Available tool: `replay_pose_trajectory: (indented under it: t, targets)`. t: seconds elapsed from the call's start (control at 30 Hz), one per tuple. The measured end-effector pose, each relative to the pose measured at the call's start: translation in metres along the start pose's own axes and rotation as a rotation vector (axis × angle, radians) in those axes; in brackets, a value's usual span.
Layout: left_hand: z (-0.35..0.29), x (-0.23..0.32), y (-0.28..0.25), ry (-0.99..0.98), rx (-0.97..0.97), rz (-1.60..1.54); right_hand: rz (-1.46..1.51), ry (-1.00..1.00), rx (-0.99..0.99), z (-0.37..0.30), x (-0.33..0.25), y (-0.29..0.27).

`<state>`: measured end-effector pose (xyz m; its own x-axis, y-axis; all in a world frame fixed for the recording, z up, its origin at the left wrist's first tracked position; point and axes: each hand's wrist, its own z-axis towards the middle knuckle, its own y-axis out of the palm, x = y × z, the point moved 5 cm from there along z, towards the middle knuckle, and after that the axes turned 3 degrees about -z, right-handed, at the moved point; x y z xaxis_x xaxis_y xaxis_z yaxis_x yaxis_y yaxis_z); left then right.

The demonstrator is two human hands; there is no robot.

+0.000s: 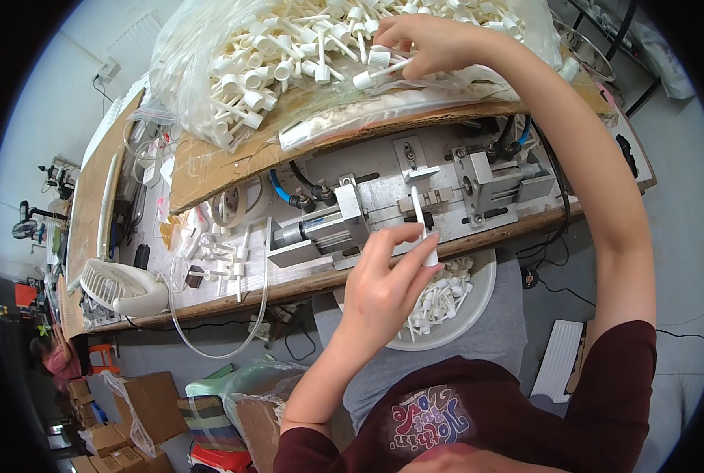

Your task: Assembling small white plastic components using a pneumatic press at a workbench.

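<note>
My left hand [379, 284] pinches a white plastic stick with a wider cap-like end [419, 211]. The stick points up and away, in front of the metal fixture [419, 201] at the bench's middle. Farther off, my right hand [435, 47] reaches to the front of a heap of white capped sticks [281, 55] in a clear plastic bag. Its thumb and fingers close on a similar capped stick [381, 74], whose cap points left. Another white cap lies right beside those fingers.
Metal cylinders [312, 230] flank the fixture, with blue and black hoses. A cardboard sheet [210, 169] lies under the bag. Below the bench edge, a round white basin [478, 303] holds more white pieces. A small white fan [123, 285] and loose white parts [224, 260] stand left.
</note>
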<state>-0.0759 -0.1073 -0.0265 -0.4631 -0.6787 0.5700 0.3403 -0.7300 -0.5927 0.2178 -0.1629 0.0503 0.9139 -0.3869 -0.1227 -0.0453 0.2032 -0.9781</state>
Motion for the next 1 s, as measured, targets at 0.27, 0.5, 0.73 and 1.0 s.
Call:
replay_pose_trajectory:
  t: [0.27, 0.5, 0.73, 1.0]
  targets:
    - [-0.008, -0.006, 0.019, 0.023, 0.025, 0.248, -0.082, 0.144, -0.01, -0.021, -0.035, -0.011]
    - [0.002, -0.011, 0.027, 0.015, -0.043, 0.396, 0.0, 0.245, -0.025, -0.017, -0.037, -0.021]
    - [0.003, -0.015, 0.026, -0.024, -0.054, 0.341, 0.469, 0.06, 0.468, -0.065, -0.039, -0.032]
    - [0.016, -0.025, 0.004, -0.386, 0.116, -0.571, -0.132, -0.245, 0.693, -0.117, -0.093, 0.001]
